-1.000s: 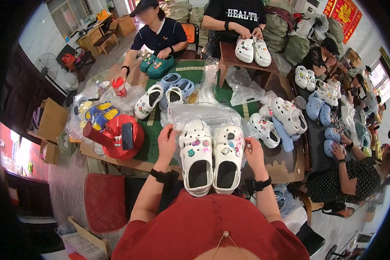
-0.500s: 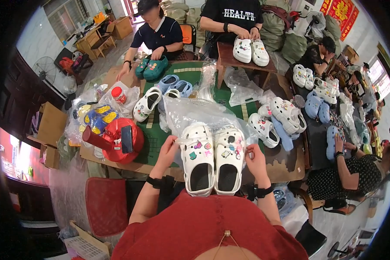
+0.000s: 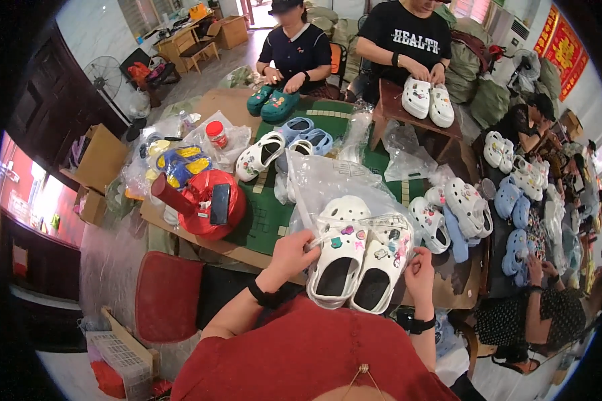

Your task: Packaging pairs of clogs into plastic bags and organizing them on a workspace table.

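Note:
A pair of white clogs (image 3: 358, 264) with small coloured charms lies side by side at the table's near edge, partly inside a clear plastic bag (image 3: 328, 184). My left hand (image 3: 292, 252) grips the bag's edge against the left clog's side. My right hand (image 3: 419, 269) pinches the bag and clog on the right. Both wrists wear black bands.
A green mat (image 3: 267, 214) covers the table. On it lie white (image 3: 257, 155), blue (image 3: 306, 134) and teal clogs (image 3: 269, 102). A red round tool with a phone (image 3: 207, 200) stands left. Two people across handle clogs; others sit at right among several pairs (image 3: 461, 207). A red stool (image 3: 167, 297) stands lower left.
The clear bag has been drawn further over the toes of the white clogs, and both my hands have shifted slightly along the clogs' sides.

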A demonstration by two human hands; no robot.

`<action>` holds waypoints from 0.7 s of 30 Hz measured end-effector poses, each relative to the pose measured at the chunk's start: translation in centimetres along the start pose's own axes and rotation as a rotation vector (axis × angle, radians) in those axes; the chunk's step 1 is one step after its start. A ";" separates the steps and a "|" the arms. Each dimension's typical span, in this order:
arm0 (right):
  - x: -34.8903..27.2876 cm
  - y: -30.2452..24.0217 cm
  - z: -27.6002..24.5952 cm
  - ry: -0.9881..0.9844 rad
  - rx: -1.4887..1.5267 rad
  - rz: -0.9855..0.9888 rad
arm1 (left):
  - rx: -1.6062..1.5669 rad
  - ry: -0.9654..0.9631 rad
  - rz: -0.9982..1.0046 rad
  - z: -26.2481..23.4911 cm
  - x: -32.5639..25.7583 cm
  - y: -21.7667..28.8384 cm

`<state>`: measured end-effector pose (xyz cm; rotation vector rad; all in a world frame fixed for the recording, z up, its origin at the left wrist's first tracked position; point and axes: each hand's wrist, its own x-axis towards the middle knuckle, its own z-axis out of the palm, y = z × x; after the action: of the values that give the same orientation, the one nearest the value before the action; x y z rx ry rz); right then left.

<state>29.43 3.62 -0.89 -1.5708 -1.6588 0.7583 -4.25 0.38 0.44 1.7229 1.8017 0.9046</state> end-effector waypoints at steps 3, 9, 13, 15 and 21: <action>0.0 -0.4 -0.1 0.000 0.003 0.017 | 0.040 0.066 0.031 -0.2 -0.2 0.7; 0.5 -0.1 0.6 0.101 -0.183 -0.249 | 0.182 0.480 0.263 0.2 0.6 2.4; 0.7 -1.4 0.7 0.159 -0.088 -0.291 | 0.160 0.396 0.336 0.2 0.6 2.2; 1.3 -0.5 0.1 0.044 -0.066 -0.148 | 0.115 0.348 0.347 0.7 0.4 1.9; 2.4 0.2 -0.3 0.056 -0.051 -0.254 | 0.039 0.331 0.222 1.1 0.1 2.5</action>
<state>29.79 6.06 -0.64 -1.3681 -1.8047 0.5390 -1.83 0.55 1.57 1.9161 1.8621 1.3220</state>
